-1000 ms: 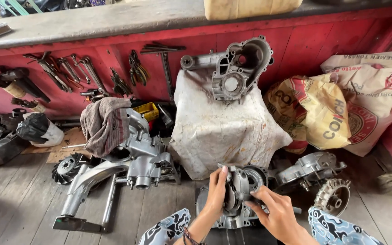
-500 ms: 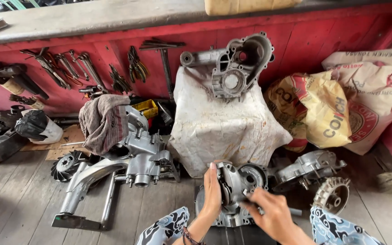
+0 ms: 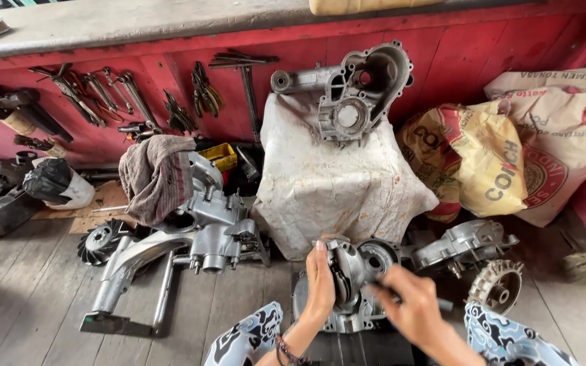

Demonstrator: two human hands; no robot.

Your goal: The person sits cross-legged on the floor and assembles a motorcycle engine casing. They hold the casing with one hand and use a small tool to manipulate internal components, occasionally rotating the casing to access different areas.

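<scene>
A grey metal engine casing (image 3: 367, 268) stands on edge on the floor between my knees. My left hand (image 3: 320, 281) grips its left side, fingers up along the rim. My right hand (image 3: 412, 308) is blurred just right of the casing and closes around a thin dark tool (image 3: 382, 288) whose tip points at the casing's face. My knees in patterned black-and-white trousers (image 3: 245, 335) frame the bottom of the view.
Behind stands a white sack-covered block (image 3: 334, 183) with another engine casing (image 3: 354, 95) on top. To the left lie an engine with swing arm (image 3: 198, 230), a rag (image 3: 157, 176) and a fan wheel (image 3: 100, 240). Tools (image 3: 103, 95) hang on the red wall. Sacks (image 3: 490, 163), a cover (image 3: 462, 244) and a finned wheel (image 3: 496, 285) are on the right.
My right hand has shifted over the casing's front and is now blurred with motion. My left hand has kept its hold on the casing's left side.
</scene>
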